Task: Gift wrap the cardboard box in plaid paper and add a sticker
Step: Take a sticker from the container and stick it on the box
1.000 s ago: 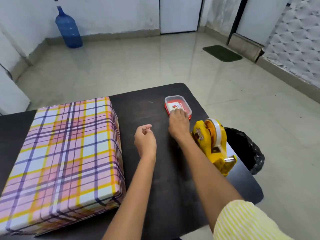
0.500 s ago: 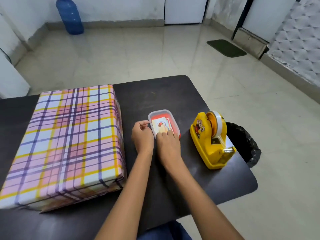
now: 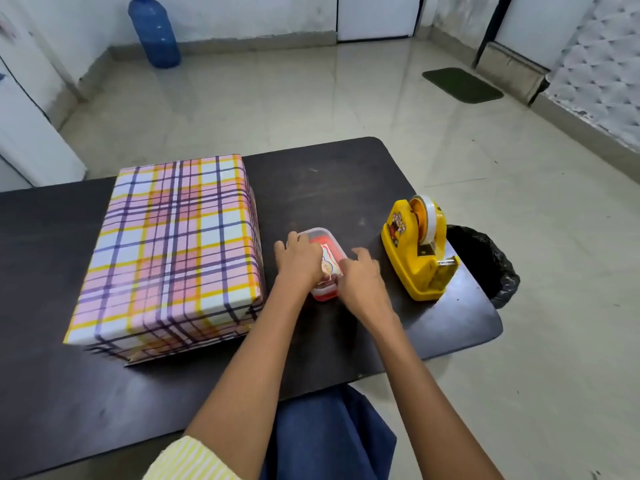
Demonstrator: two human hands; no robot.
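The box wrapped in pink, yellow and purple plaid paper (image 3: pixel 173 244) lies on the left half of the dark table (image 3: pixel 329 174). Just right of it sits a small red container with a clear lid (image 3: pixel 330 242), and a white sticker sheet (image 3: pixel 329 260) shows through the lid. My left hand (image 3: pixel 299 261) holds the container's left side, fingers curled over the lid. My right hand (image 3: pixel 360 278) grips its right edge with the thumb on the lid. The near part of the container is hidden behind both hands.
A yellow tape dispenser (image 3: pixel 417 251) stands right of the container near the table's right edge. A black bin bag (image 3: pixel 485 265) sits on the floor just past that edge. A blue water bottle (image 3: pixel 154 31) and a green mat (image 3: pixel 462 84) are farther off.
The container has been pulled from the far middle of the table toward me. My left hand, idle a second ago, now holds its left side, and my right hand has moved to its right edge.
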